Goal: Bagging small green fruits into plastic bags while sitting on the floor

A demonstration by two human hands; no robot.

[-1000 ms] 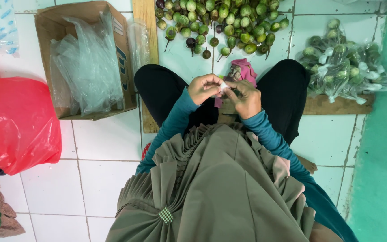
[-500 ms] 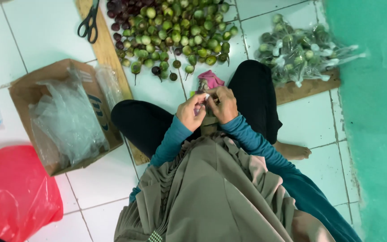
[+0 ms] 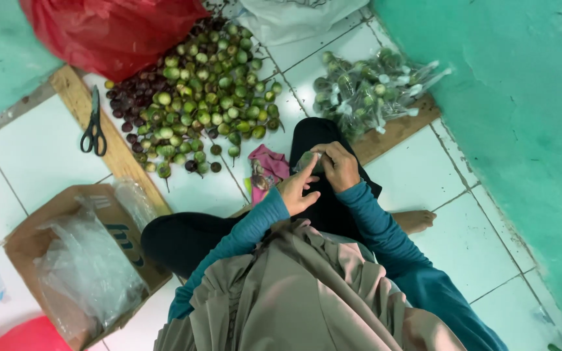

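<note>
Both arms are bent inward over the lap. The left hand (image 3: 297,188) and right hand (image 3: 337,166) are brought together, fingers curled closed.

Landmark: fruit heap (image 3: 196,97)
Left of heap: scissors (image 3: 93,127)
Right: bagged packets (image 3: 365,91)
Behind: sack (image 3: 112,29)
Near side: cloth (image 3: 267,170), cardboard box (image 3: 73,260)

Green and purple fruit pile (image 3: 196,97) — red bag (image 3: 115,29), seemingly pink cloth (image 3: 269,166).

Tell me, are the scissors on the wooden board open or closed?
Closed. The scissors lie flat on the wooden board, blades together in one straight point, the two black handle loops side by side.
</note>
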